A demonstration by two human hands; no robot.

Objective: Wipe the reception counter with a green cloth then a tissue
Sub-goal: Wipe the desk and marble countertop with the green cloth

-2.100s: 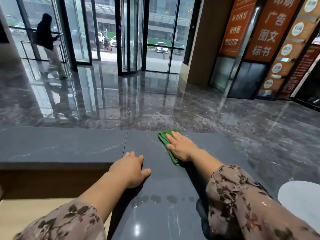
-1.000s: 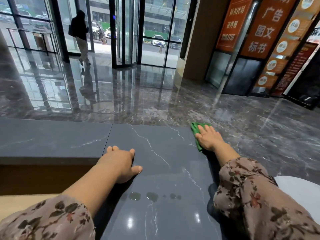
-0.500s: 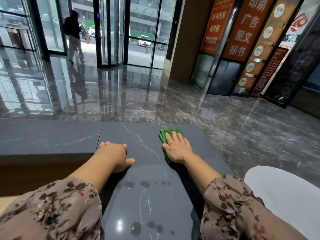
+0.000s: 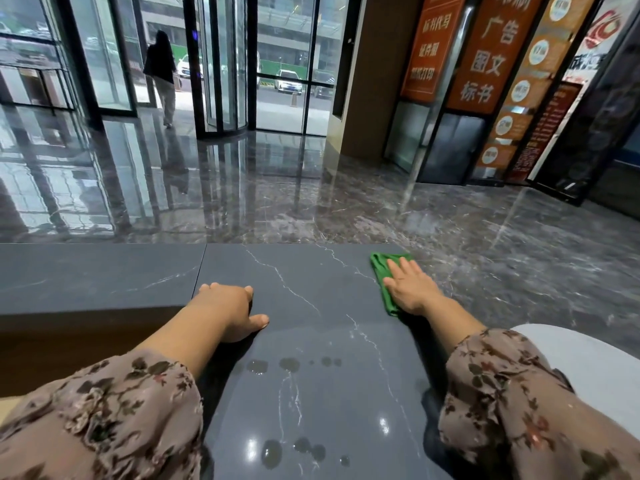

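Note:
A dark grey stone reception counter (image 4: 311, 289) with thin white veins spans the foreground. Near its far right corner lies a folded green cloth (image 4: 382, 275), pressed flat under my right hand (image 4: 410, 289), palm down with fingers spread over it. My left hand (image 4: 230, 310) rests flat on the counter near the middle, fingers curled at the step's edge, holding nothing. Small water drops (image 4: 291, 363) dot the counter between my forearms, with more drops (image 4: 298, 448) closer to me. No tissue is in view.
A lower counter section (image 4: 97, 275) runs off to the left. A white rounded surface (image 4: 595, 372) sits at the right beside my sleeve. Beyond the counter are a glossy marble lobby floor (image 4: 277, 188), glass revolving doors (image 4: 225, 64), orange signboards and a person (image 4: 162, 71) walking out.
My right hand has slid the green cloth from the counter's middle out to the far right corner. My left hand has stayed planted. The person in the lobby has walked toward the doors.

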